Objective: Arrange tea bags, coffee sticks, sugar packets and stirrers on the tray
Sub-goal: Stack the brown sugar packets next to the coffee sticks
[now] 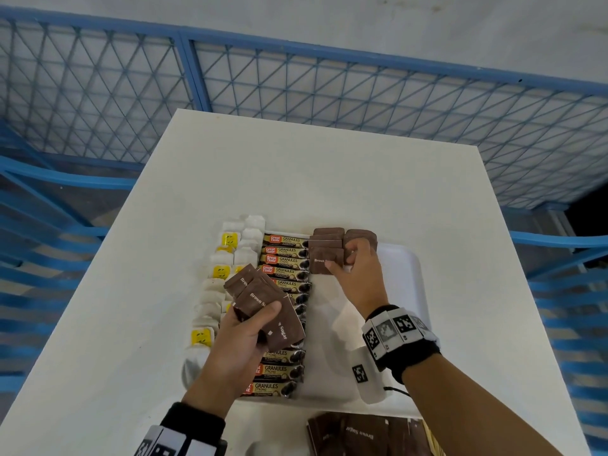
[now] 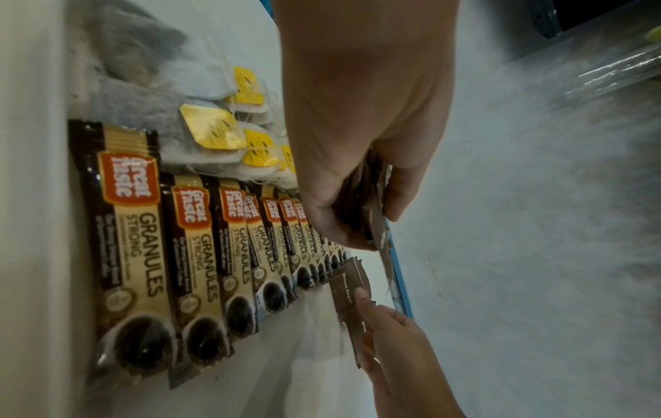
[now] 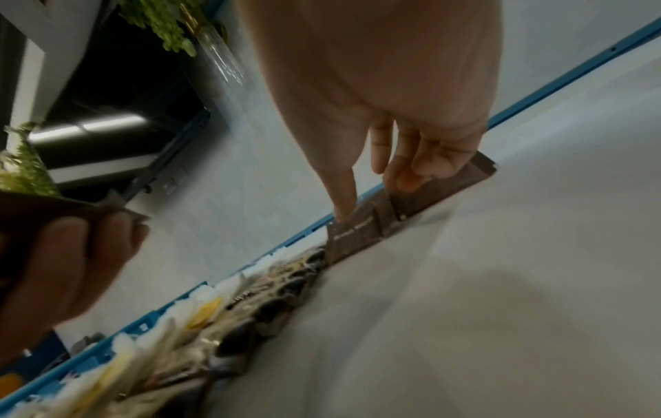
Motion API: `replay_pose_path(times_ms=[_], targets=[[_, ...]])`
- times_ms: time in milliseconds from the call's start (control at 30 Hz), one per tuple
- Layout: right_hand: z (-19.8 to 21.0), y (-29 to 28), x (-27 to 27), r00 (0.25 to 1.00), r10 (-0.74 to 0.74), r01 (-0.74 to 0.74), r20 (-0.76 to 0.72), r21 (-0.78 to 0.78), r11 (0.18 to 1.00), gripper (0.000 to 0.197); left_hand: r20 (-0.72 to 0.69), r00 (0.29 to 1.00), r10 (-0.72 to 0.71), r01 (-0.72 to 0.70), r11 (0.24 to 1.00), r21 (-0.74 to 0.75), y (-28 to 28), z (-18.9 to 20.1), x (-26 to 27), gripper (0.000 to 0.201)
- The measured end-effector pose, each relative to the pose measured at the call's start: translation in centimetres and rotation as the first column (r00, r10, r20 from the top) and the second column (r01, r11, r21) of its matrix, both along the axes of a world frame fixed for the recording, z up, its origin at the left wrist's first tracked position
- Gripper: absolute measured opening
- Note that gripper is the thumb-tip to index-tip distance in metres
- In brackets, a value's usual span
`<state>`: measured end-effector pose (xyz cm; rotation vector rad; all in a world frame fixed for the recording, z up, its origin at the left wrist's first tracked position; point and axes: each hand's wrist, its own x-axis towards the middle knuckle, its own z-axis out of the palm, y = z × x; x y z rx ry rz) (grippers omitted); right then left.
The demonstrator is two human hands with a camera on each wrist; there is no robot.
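Observation:
A white tray point(image 1: 406, 281) lies on the white table point(image 1: 296, 166). Tea bags point(image 1: 227, 271) with yellow tags fill its left column. Coffee sticks point(image 1: 284, 251) lie in a row beside them. Several brown sugar packets point(image 1: 327, 236) sit at the tray's far end. My right hand point(image 1: 348, 261) is on them: the thumb rests on one packet point(image 1: 320, 263) and the fingers curl round the packet point(image 2: 357, 336) next to it. My left hand point(image 1: 260, 320) hovers above the coffee sticks and grips a fanned stack of brown sugar packets point(image 1: 260, 297).
More brown sugar packets point(image 1: 362, 436) lie on the table at the near edge, in front of the tray. The tray's right part is bare. A blue mesh fence point(image 1: 296, 90) runs behind the table.

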<state>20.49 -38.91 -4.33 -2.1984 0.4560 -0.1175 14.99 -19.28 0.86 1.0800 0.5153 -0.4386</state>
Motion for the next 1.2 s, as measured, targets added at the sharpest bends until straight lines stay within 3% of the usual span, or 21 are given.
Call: replay_pose_path(times_ms=[167, 300, 367, 433, 567, 700, 800, 900, 967, 1200], targets=[[2.4, 1.3, -1.5, 0.977, 0.212, -0.205, -0.034, 0.150, 0.967, 0.020, 0.031, 0.999, 0.008, -0.007, 1.000, -0.018, -0.1, 0.1, 0.1, 0.021], [4.1, 2.6, -3.6, 0.863, 0.484, -0.388, -0.141, 0.427, 0.816, 0.028, 0.052, 0.999, 0.013, -0.011, 0.999, -0.031, -0.4, 0.2, 0.1, 0.019], [4.3, 3.3, -4.4, 0.837, 0.530, -0.388, -0.133, 0.539, 0.748, 0.035, 0.060, 0.998, -0.011, 0.013, 1.000, -0.026, -0.5, 0.3, 0.0, 0.020], [4.0, 3.7, -4.8, 0.838, 0.533, -0.390, -0.111, 0.561, 0.730, 0.041, 0.046, 0.999, -0.023, 0.025, 0.999, -0.037, -0.7, 0.2, -0.2, 0.029], [4.1, 4.1, -5.0, 0.856, 0.506, -0.349, -0.104, 0.606, 0.715, 0.023, -0.004, 1.000, -0.005, 0.005, 0.995, -0.101, -0.9, 0.2, -0.4, 0.047], [4.7, 3.6, -4.9, 0.893, 0.443, -0.300, -0.077, 0.633, 0.713, 0.013, 0.015, 0.998, -0.061, 0.062, 0.995, -0.083, -1.0, 0.3, -0.4, 0.025], [5.0, 2.8, -4.7, 0.913, 0.401, -0.253, -0.078, 0.665, 0.703, 0.009, 0.013, 0.997, -0.082, 0.082, 0.996, -0.042, -1.2, 0.2, -0.6, 0.025], [5.4, 1.7, -4.6, 0.945, 0.319, -0.145, -0.078, 0.772, 0.619, 0.010, 0.000, 0.998, -0.068, 0.068, 0.998, -0.018, -1.4, 0.3, -0.6, 0.025], [5.5, 0.5, -4.5, 0.962, 0.260, -0.097, -0.081, 0.789, 0.607, 0.010, -0.002, 0.998, -0.068, 0.068, 0.998, -0.011, -1.5, 0.4, -0.5, 0.025], [3.1, -4.5, -3.1, 0.987, -0.024, 0.101, -0.159, 0.496, 0.863, 0.008, -0.005, 0.997, -0.078, 0.078, 0.997, -0.009, -1.3, 0.5, -0.5, 0.025]])
